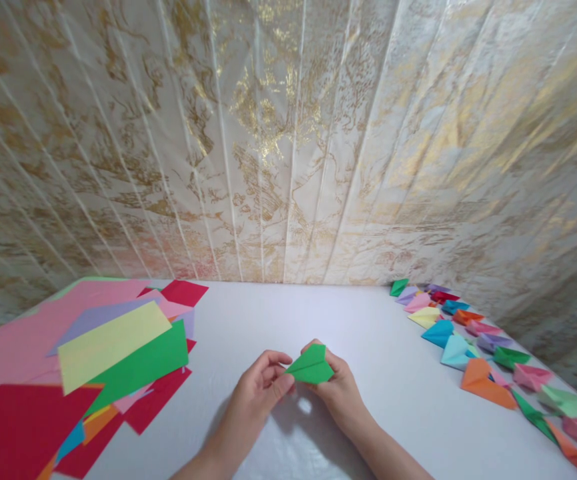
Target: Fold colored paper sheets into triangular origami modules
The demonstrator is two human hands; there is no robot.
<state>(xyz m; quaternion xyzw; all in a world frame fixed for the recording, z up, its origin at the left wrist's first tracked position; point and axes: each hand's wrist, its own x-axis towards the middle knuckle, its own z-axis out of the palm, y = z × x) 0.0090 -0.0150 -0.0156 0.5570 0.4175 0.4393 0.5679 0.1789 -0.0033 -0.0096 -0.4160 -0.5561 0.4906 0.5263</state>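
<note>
A small green paper plane [312,365] is held above the white table, its pointed nose toward the left and a crease running along its middle. My left hand [264,381] pinches the nose between thumb and fingers. At the wide tail end, my right hand [337,381] grips the paper from behind and below, so most of its fingers are hidden.
Loose coloured sheets lie piled on the left, with a yellow sheet [115,343] and a red sheet [28,427] on top. Rows of folded paper planes, among them an orange plane [485,385], line the right edge. Behind the white table [288,313] hangs a gold-patterned curtain [268,147].
</note>
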